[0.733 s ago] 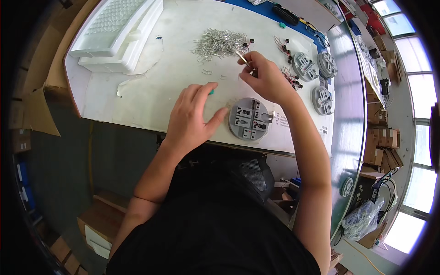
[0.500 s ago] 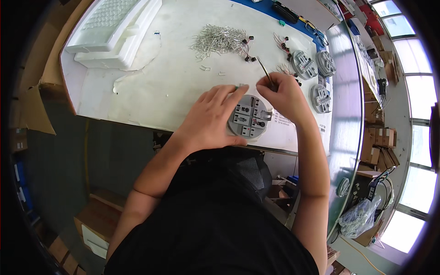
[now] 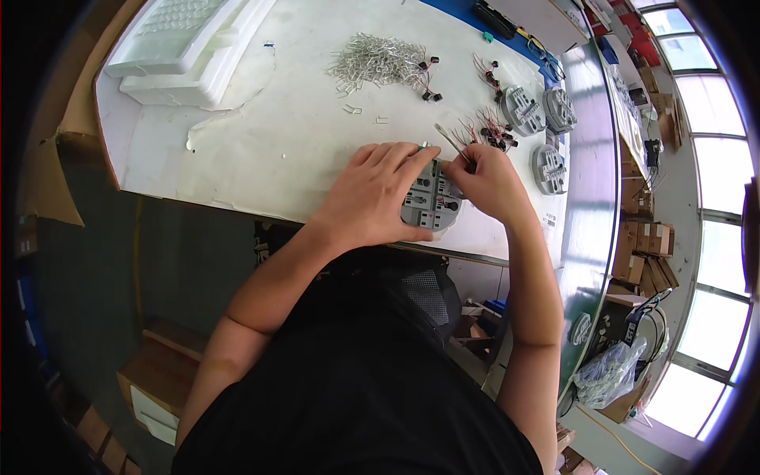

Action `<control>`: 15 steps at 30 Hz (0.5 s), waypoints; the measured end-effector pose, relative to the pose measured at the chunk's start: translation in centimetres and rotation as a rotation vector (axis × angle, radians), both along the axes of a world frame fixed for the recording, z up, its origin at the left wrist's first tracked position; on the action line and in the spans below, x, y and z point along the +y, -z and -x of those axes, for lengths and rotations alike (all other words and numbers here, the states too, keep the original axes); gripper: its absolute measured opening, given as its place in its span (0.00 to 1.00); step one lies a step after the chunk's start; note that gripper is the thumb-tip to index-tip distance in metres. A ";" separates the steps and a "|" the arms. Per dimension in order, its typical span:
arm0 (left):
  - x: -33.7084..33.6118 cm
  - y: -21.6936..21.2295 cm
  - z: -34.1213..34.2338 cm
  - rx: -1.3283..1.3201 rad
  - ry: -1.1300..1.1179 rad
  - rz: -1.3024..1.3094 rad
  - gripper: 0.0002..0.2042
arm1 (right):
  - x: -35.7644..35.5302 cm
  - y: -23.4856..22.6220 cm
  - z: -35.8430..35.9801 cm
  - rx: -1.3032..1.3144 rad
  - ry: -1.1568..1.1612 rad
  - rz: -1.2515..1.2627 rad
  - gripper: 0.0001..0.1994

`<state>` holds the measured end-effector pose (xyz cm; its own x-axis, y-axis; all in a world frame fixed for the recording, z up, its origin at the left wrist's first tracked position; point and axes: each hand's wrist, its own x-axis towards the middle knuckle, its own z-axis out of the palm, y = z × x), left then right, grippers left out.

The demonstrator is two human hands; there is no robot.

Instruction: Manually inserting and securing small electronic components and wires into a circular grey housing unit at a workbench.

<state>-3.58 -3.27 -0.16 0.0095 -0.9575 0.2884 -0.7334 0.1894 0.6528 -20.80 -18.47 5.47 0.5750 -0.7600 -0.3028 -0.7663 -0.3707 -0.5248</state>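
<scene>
Grey round jig (image 3: 431, 207), white table (image 3: 261, 150)

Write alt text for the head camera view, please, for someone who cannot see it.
Seen from above, a person's left hand steadies a round grey fixture on a white table while the right hand holds tweezers over it. More fixtures and a heap of small metal clips lie beyond.
</scene>
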 end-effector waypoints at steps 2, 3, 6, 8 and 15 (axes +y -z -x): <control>0.0 0.1 0.0 -0.001 0.000 0.000 0.54 | -0.4 0.0 -0.3 0.023 0.000 -0.006 0.16; 0.0 0.1 0.0 -0.005 -0.004 0.007 0.54 | -0.7 0.0 -0.4 0.017 -0.002 -0.052 0.16; 0.0 0.2 0.0 -0.011 -0.011 0.020 0.54 | -1.4 0.1 -0.3 0.006 -0.003 -0.142 0.15; 0.1 0.2 -0.1 0.000 -0.009 0.016 0.54 | -1.8 -0.1 -0.2 -0.025 0.005 -0.157 0.19; 0.0 -0.1 -0.4 0.006 0.019 -0.023 0.55 | -2.2 0.8 1.2 -0.148 -0.025 -0.283 0.18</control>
